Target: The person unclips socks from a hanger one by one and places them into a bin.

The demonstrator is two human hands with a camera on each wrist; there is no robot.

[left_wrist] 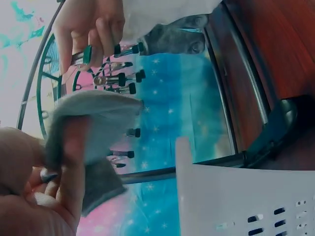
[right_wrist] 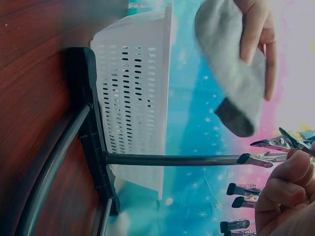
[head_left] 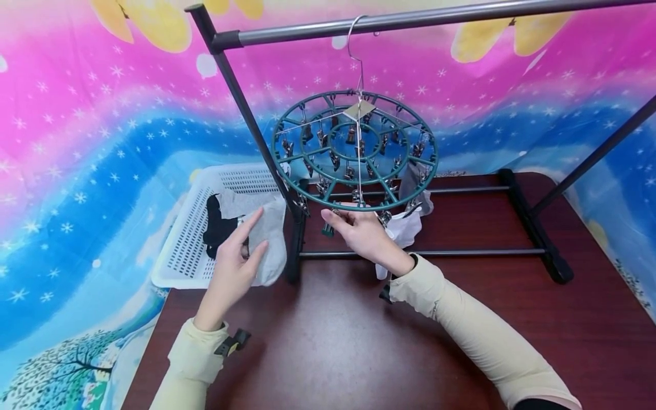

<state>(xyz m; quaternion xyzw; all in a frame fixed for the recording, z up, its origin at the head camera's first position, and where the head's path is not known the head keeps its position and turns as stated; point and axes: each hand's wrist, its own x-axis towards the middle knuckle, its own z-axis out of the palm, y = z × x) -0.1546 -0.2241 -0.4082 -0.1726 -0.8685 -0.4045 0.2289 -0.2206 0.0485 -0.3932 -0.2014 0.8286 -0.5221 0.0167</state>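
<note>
My left hand [head_left: 232,279] holds a light grey sock [head_left: 274,245] over the basket's near right corner. The sock's dark grey end [right_wrist: 236,118] hangs downward in the right wrist view. At the front rim of a round green clip hanger [head_left: 315,200], my right hand [head_left: 366,236] pinches a metal clip with dark green tips [left_wrist: 87,55]. The clip's jaws stand apart from the sock. A white sock [head_left: 405,229] and a grey sock [left_wrist: 179,39] hang from clips on the hanger's right side. Part of the white one is hidden behind my right wrist.
The hanger's hook [head_left: 353,37] sits on the top bar [head_left: 297,31] of a dark metal rack on the brown table [head_left: 328,341]. Left of the rack stands a white perforated basket [head_left: 179,250] with black socks [head_left: 217,222] and grey fabric inside. A patterned cloth hangs behind.
</note>
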